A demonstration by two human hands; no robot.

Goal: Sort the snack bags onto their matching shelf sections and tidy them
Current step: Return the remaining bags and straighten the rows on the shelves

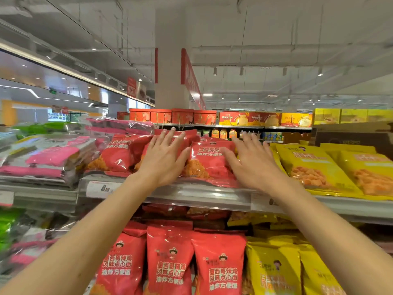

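Upper shelf [191, 195], red section: red snack bags [209, 160] lie flat in overlapping stacks, at least three fronts visible; the exact count behind them cannot be told. Left of them sit pink-and-silver bags [53, 158], piled and blurred, count not readable. Right of them lie yellow bags [312, 167], at least three showing.

Left hand [162, 158]: fingers straight and spread, palm flat on a red bag in the middle stack, holding nothing. Right hand [253, 165]: fingers straight and apart, palm laid against the right edge of the frontmost red bag, just beside the first yellow bag; nothing is pinched or gripped.

Lower shelf: three red bags [170, 265] stand upright side by side, with two yellow bags [274, 271] upright to their right. Green packs [6, 231] show at far left, blurred.

Edges: the frontmost red bag's bottom seam overhangs the clear price rail [119, 188] along the shelf lip. Red and yellow stacks touch at their boundary. Open space lies above the upper stacks, up to the gift boxes [182, 116] on a far shelf.
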